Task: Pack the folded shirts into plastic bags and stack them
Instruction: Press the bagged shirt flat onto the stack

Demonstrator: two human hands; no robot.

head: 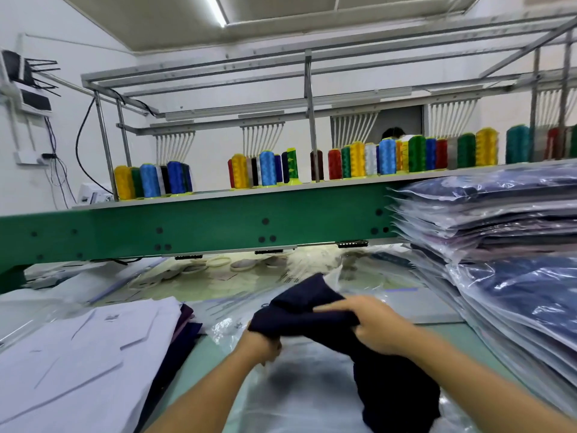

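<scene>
Navy shirt (396,389), bunched and dark, runs near-right to far-left. My left hand (262,345) and right hand (371,323) each have a clenched grip on it.

Coloured thread spools (268,168) line a shelf (212,192) above the green machine beam (203,226), white hoops (218,262) beneath

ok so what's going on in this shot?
A person is bagging shirts at a work table. Both hands hold a crumpled navy shirt: the left hand grips its lower left edge, the right hand grips it from above. The shirt hangs over a clear plastic bag lying flat on the table; whether any of it is inside the bag is unclear. A stack of bagged shirts stands to the right, and a pile of white shirts lies to the left.
</scene>
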